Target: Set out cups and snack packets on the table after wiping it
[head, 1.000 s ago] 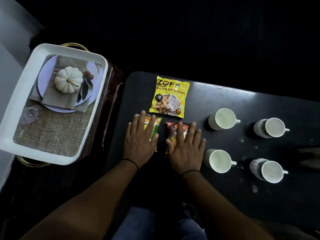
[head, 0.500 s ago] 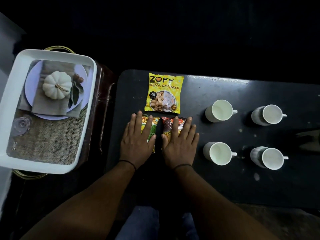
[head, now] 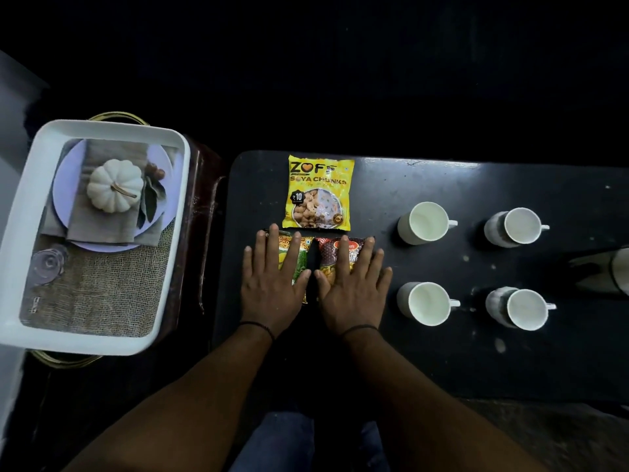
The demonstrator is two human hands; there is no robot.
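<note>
Black and glossy, the table [head: 442, 352] carries three snack packets at its left end. The yellow soya chunks packet [head: 318, 194] lies farthest. Just near of it, side by side, lie a green packet [head: 299, 258] and a dark red packet [head: 332, 250]. The left hand [head: 272, 284] rests flat on the green packet, its grip spread with fingers straight. The right hand [head: 352, 287] lies flat on the dark red packet in the same way. To the right stand four white cups in two rows: far-left cup [head: 423, 223], far-right cup [head: 514, 227], near-left cup [head: 424, 303], near-right cup [head: 519, 308], handles pointing right. Left of the table sits a white tray [head: 20, 233] holding a small white pumpkin [head: 114, 189].
</note>
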